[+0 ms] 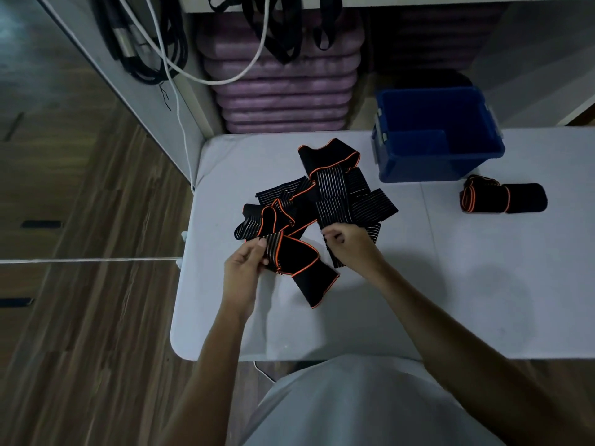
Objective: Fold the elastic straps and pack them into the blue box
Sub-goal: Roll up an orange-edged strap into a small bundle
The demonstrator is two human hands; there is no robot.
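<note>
A heap of black elastic straps (325,194) with orange edging and thin white stripes lies in the middle of the white table (450,284). My left hand (243,268) pinches the striped end of the nearest strap (302,268) at the heap's front left. My right hand (349,246) grips a striped strap end at the heap's front right. The blue box (438,136) stands open at the back right of the table; its inside looks empty. One folded strap bundle (502,196) lies on the table just right of the box's front corner.
Purple cushions (283,88) are stacked behind the table. Black cables and a white cord (174,69) hang at the back left. Wooden floor lies off the table's left edge. The table's right half carries only the bundle.
</note>
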